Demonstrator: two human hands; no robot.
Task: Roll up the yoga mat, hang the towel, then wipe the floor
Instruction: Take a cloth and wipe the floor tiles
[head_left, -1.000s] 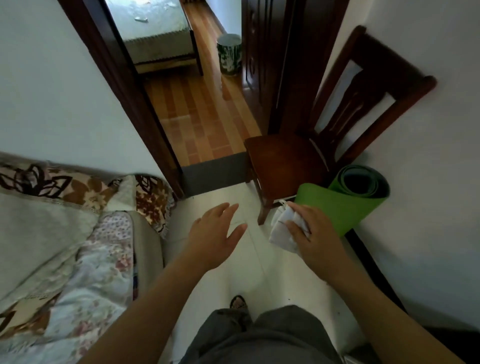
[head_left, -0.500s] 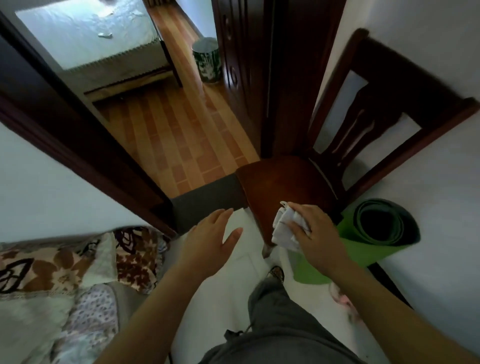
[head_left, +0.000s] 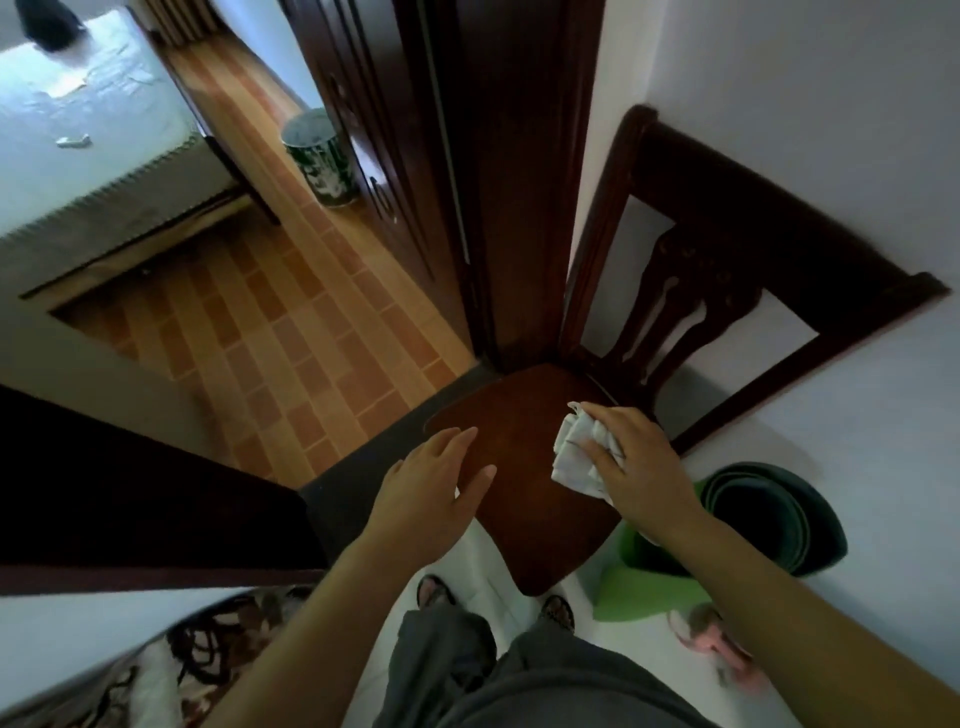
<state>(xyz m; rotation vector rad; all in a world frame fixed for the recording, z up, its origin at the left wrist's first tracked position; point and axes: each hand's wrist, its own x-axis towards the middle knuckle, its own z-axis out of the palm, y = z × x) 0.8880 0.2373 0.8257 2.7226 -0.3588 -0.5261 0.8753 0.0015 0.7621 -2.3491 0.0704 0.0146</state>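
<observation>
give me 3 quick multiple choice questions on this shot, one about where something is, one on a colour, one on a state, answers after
1. Where is the rolled yoga mat?
A) on the chair seat
B) beside the chair, by the wall
C) on the bed

2. What colour is the yoga mat's outer side?
A) blue
B) green
C) red

3. What is the right hand doing?
A) hanging open and empty
B) pressing on the yoga mat
C) gripping a white towel

Answers:
1 B, the roll sits just right of the chair, against the white wall.
2 B, its outer face is bright green and the inner side is darker.
3 C, its fingers curl round the crumpled towel above the seat.
</observation>
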